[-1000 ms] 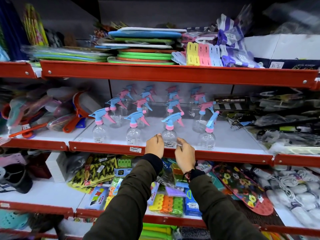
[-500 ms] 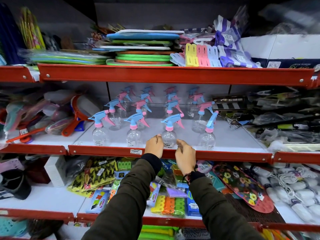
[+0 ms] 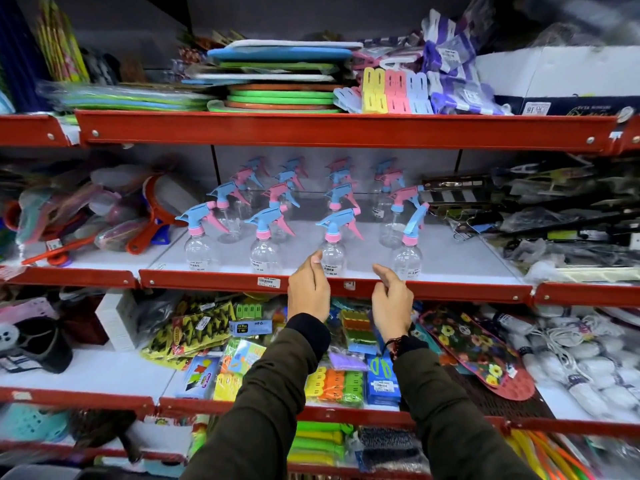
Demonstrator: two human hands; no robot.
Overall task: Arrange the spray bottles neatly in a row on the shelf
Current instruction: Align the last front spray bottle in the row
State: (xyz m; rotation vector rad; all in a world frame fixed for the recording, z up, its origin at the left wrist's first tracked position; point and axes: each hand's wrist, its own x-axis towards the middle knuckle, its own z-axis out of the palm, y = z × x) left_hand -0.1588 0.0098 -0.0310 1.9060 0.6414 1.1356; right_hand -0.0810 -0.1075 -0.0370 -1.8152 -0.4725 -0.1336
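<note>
Several clear spray bottles with blue and pink trigger heads stand on the white middle shelf (image 3: 450, 261) behind a red front rail. The front row holds a left bottle (image 3: 200, 249), a second bottle (image 3: 266, 252), a third bottle (image 3: 334, 256) and a right bottle (image 3: 408, 256) whose nozzle is turned a different way. More bottles stand in rows behind. My left hand (image 3: 308, 289) hovers just left of the third bottle, fingers loosely curled, holding nothing. My right hand (image 3: 391, 299) hangs at the rail between the third and right bottles, apart from both.
Red-handled tools (image 3: 149, 223) and wrapped goods crowd the shelf to the left; dark packaged items (image 3: 554, 216) fill the right. Stacked mats (image 3: 280, 81) lie on the shelf above. Packets and a floral mat (image 3: 474, 348) lie on the shelf below.
Both hands have come off the third front bottle and drawn back to the rail, the right hand shifting rightward. The bottle stands alone now.
</note>
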